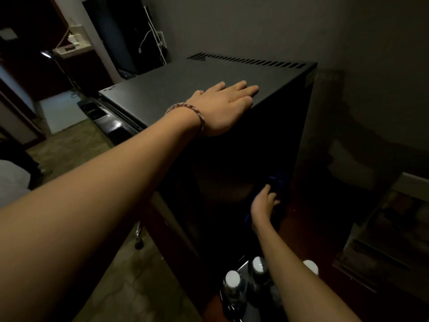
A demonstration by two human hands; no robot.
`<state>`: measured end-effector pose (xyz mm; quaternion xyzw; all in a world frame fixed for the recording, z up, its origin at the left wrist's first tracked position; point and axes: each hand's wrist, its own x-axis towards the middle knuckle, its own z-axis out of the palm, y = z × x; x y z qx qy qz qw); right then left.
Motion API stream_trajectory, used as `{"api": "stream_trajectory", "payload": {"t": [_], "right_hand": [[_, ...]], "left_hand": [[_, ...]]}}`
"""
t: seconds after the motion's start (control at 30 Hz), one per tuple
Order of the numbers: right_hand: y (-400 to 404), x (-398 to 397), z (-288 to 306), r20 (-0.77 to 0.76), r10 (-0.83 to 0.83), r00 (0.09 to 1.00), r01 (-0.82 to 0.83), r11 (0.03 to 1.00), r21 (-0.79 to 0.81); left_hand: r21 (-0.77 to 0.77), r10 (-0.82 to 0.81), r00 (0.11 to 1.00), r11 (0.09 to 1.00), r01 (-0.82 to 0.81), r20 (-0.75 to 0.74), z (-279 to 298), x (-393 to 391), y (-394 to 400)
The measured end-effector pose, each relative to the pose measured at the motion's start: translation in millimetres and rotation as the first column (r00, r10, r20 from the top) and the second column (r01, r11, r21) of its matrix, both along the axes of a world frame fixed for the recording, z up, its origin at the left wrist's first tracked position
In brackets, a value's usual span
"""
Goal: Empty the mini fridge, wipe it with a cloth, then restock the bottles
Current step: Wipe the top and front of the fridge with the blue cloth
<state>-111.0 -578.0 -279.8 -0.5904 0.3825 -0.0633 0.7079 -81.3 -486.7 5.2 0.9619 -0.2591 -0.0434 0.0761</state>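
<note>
A dim room with grey walls and a patterned floor surrounds a dark reddish-brown surface (301, 219) that carries a black mini fridge (185, 75), seen from above with its vent slots along the back edge of the top. To the left, what appears to be the fridge door (109, 119) stands swung open.

The left hand (222, 105) lies flat on the fridge top near its right edge, fingers straight and spread, a braided bracelet (185, 110) at the wrist; it seems to be bracing the cabinet. Lower down, the right hand (264, 201) presses a blue cloth (277, 180) against the fridge's dark side panel, just above the surface. Whether the fingers curl round the cloth or simply push it flat is too dark to tell.

Three clear bottles (233, 282) with white caps stand together in the foreground, beside the fridge's near corner and partly behind the right forearm; what they rest on is too dark to make out.

Judging by this, the emptying looks done, at least for these bottles, though the fridge interior is not visible, so nothing confirms it is bare. The wiping is the step in hand, currently on the outer side. Whether the inside has been wiped cannot be said. Restocking the bottles remains entirely ahead.
</note>
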Motion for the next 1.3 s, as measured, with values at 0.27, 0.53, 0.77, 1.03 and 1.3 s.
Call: {"api": "stream_trajectory", "payload": {"t": [0.27, 0.53, 0.77, 1.03, 1.3], "right_hand": [[109, -85, 72, 0.555, 0.155, 0.818, 0.178, 0.848, -0.499], [110, -81, 100, 0.62, 0.289, 0.729, 0.316, 0.662, -0.68], [33, -12, 120, 0.562, 0.228, 0.795, 0.256, 0.714, -0.652], [-22, 35, 135, 0.383, -0.233, 0.894, 0.311, 0.937, -0.156], [35, -22, 148, 0.418, -0.249, 0.874, 0.293, 0.955, -0.045]], "left_hand": [[0.007, -0.001, 0.998, 1.0, 0.001, -0.067, 4, 2, 0], [0.035, -0.01, 0.996, 0.999, 0.013, -0.089, 5, 0, 2], [0.009, -0.041, 0.994, 0.999, 0.042, -0.098, 3, 5, 3], [-0.005, -0.056, 0.997, 0.998, 0.056, -0.052, 0, 4, 6], [0.003, -0.075, 0.995, 0.997, 0.075, -0.071, 3, 3, 7]]}}
